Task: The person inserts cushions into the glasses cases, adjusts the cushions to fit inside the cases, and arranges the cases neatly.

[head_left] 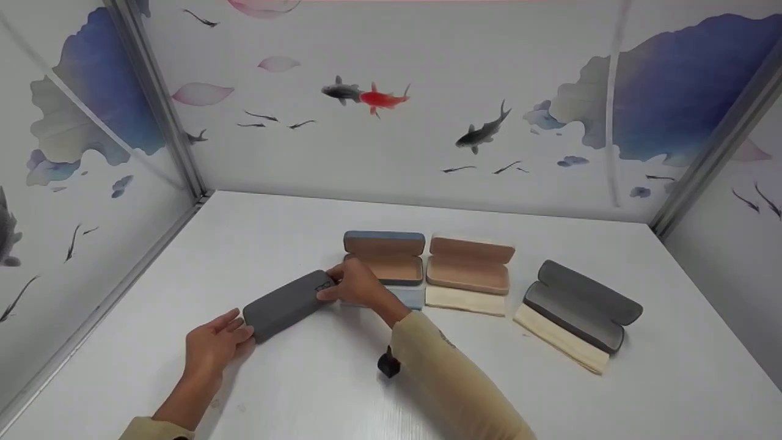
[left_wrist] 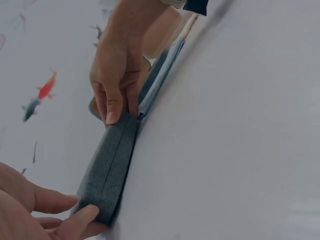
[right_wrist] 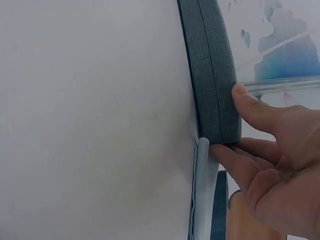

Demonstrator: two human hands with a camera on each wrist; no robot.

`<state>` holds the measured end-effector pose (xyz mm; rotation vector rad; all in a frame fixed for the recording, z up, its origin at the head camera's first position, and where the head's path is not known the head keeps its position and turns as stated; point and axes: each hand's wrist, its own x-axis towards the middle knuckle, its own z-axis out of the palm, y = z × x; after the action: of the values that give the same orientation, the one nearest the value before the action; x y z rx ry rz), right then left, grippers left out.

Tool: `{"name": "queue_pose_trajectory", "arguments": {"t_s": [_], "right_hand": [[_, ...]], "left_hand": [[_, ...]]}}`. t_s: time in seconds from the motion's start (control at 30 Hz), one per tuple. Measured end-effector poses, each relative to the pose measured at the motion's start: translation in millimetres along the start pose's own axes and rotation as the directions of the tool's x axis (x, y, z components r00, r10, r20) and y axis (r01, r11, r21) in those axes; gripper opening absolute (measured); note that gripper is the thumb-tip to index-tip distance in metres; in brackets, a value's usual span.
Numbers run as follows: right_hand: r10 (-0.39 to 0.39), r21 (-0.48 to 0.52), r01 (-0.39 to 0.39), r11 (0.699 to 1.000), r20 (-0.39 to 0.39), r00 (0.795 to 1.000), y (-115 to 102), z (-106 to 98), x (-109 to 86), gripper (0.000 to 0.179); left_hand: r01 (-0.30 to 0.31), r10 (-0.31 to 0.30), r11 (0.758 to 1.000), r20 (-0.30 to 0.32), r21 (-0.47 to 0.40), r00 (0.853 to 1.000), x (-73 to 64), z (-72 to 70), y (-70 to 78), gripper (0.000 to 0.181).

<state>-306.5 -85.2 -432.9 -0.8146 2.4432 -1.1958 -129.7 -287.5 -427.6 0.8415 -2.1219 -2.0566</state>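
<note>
Fingers of the right hand [head_left: 360,284] and of the left hand [head_left: 211,345] were set at opposite ends of the dark grey case [head_left: 287,305], which lay slantwise between them, lid down, at the desk [head_left: 317,391]. One end was pinched by the right thumb and fingers, beside a small dark emblem [head_left: 324,285]; the other was lightly grasped by the left ones. Whether the whole base was borne by the desk could not be told.

Just beside the right fingers the folded blue cloth [head_left: 409,298] was seen, and beyond them the blue case [head_left: 383,245] with its lid raised. Whether the cloth was touched by the grey end was unclear.

For this hold, even pressure at both ends was judged best, since the case could be swung round if it were pressed harder on one side. Both ends were best kept level, and any turn was best shared by both sets of fingers. Extra care seemed needed under the right fingertips, where the cloth could easily be caught and creased.
</note>
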Motion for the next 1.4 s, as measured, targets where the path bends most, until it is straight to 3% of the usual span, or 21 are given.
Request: {"name": "queue_pose_trajectory", "arguments": {"t_s": [0.1, 0.37, 0.57, 0.73, 1.1, 1.4], "right_hand": [[-0.02, -0.003, 0.02, 1.0, -0.019, 1.0, 1, 2, -1.6, 0.039], [-0.049, 0.097, 0.055, 0.994, -0.057, 0.997, -1, -10, -12.1, 0.035], [-0.029, 0.177, 0.043, 0.983, -0.082, 0.996, -2, -21, -21.8, 0.025], [0.044, 0.277, -0.014, 0.961, -0.104, 0.994, -3, -35, -33.7, 0.024], [0.008, 0.366, 0.05, 0.929, -0.156, 0.988, -5, -67, -65.7, 0.032], [0.116, 0.394, -0.012, 0.919, -0.242, 0.963, 0, -90, -88.2, 0.029]], "left_hand": [[-0.01, 0.009, 1.0, -0.01, -0.026, 1.0, -2.3, -2.4, 2.6, 0.062], [-0.084, 0.091, 0.991, -0.068, 0.104, 0.994, -12.8, -2.6, 17.2, 0.06], [-0.133, 0.139, 0.983, -0.046, 0.127, 0.989, -22.5, 0.2, 33.2, 0.061], [-0.156, 0.16, 0.98, -0.025, 0.122, 0.987, -28.3, 13.9, 41.1, 0.059], [-0.227, 0.229, 0.967, -0.002, 0.114, 0.974, -36.3, 54.5, 64.2, 0.043], [-0.243, 0.241, 0.964, 0.032, 0.108, 0.97, -34.6, 84.6, 82.4, 0.04]]}}
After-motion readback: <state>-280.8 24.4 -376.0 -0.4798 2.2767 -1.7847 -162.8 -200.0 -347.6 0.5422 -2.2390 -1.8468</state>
